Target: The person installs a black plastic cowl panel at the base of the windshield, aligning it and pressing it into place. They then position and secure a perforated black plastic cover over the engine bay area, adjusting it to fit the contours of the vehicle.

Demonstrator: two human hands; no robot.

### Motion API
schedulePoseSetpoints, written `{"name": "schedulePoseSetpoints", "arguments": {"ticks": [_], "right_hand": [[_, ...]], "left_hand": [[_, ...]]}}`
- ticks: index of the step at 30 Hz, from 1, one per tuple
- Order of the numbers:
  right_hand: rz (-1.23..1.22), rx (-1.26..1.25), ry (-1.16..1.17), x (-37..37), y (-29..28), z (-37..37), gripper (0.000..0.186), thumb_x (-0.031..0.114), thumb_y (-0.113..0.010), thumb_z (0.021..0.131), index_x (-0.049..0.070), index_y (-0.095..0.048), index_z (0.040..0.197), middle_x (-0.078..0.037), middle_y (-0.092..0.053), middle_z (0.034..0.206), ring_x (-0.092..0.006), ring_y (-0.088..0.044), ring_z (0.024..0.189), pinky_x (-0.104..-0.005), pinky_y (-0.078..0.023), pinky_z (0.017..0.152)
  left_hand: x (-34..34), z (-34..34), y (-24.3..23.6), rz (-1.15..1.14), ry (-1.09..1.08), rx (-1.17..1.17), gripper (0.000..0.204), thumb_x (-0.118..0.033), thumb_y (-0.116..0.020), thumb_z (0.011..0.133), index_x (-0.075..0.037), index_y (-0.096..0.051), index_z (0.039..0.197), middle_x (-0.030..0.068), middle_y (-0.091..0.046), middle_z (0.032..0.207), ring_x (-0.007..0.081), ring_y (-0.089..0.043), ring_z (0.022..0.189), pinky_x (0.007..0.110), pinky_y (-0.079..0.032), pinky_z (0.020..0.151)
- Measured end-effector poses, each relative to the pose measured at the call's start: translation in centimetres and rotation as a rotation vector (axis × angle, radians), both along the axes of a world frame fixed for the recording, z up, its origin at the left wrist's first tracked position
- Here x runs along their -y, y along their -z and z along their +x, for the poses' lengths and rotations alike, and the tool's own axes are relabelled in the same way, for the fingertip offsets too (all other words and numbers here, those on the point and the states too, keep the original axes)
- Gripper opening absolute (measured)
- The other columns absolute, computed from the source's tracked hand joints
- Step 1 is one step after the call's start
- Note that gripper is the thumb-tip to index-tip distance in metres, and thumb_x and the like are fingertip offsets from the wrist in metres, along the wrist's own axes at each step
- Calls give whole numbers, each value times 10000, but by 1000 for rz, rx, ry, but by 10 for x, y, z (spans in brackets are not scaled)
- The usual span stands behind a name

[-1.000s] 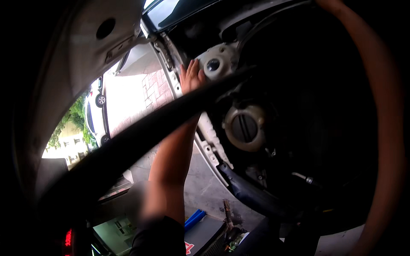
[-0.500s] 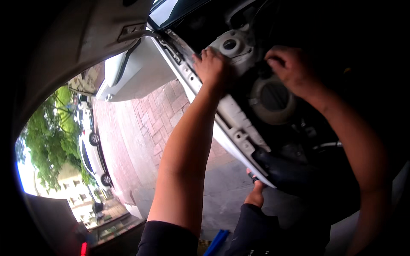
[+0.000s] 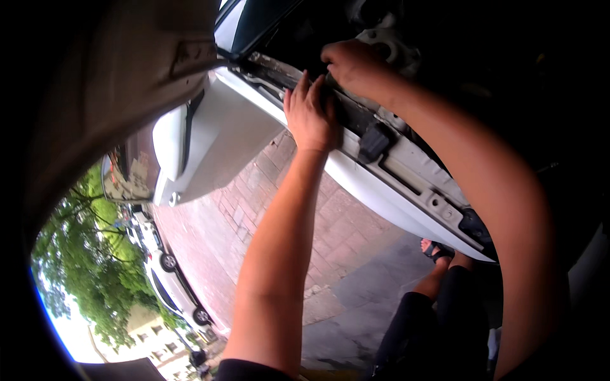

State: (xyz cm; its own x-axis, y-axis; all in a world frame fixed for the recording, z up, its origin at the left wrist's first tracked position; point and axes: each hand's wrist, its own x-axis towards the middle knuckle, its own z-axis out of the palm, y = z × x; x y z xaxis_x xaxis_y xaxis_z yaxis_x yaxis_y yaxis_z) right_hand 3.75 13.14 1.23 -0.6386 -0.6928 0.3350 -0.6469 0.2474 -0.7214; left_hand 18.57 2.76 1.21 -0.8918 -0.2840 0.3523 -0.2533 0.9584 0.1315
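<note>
On the inner rail (image 3: 416, 159) of the white fender (image 3: 381, 202) sits a black block (image 3: 376, 141); a careless bump could knock it off. Farther along the fender, the left hand (image 3: 310, 117) rests, fingers spread, and might slip on the edge. Just inboard, the right hand (image 3: 357, 63) is curled, though I cannot tell whether it grips anything; the adjacent pale strut mount (image 3: 399, 40) could scrape its knuckles.

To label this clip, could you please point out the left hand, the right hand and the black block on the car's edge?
Left hand (image 3: 311, 122), head view, its back.
Right hand (image 3: 357, 65), head view, its back.
Black block (image 3: 376, 141), head view, its middle.
</note>
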Motion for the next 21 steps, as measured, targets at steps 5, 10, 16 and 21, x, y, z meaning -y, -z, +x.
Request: {"name": "schedulePoseSetpoints", "arguments": {"ticks": [5,10,16,21], "right_hand": [[172,-794,-273,85,1,-30,157,157,-636,850,88,-746,937,-14,-694,1074,-229,-602,1176,-360,-489,1006],[266,-1122,-417,138,44,-54,164,193,-667,865,177,-799,960,49,-692,1191,-168,-544,1227,-353,-392,1076],[236,-845,-347,173,47,-34,236,178,-602,904,80,-715,1086,-21,-640,1247,-153,-594,1152,-287,-464,950],[289,-1012,-288,178,47,-29,325,152,-584,921,73,-611,1235,-11,-626,1212,-164,-591,1099,-273,-469,894]], "left_hand": [[0,6,-6,31,-27,26,417,-241,-601,944,-148,-639,1348,127,-528,1519,312,-503,1375,498,-237,1230],[-4,-3,-6,30,11,58,416,-240,-606,940,-152,-641,1346,134,-526,1520,305,-517,1363,523,-239,1223],[4,-1,-8,38,8,74,436,-223,-603,924,-157,-638,1353,125,-530,1518,307,-518,1360,536,-244,1211],[7,7,-7,45,-12,108,441,-248,-601,924,-156,-638,1354,117,-529,1522,295,-500,1386,539,-241,1208]]}}
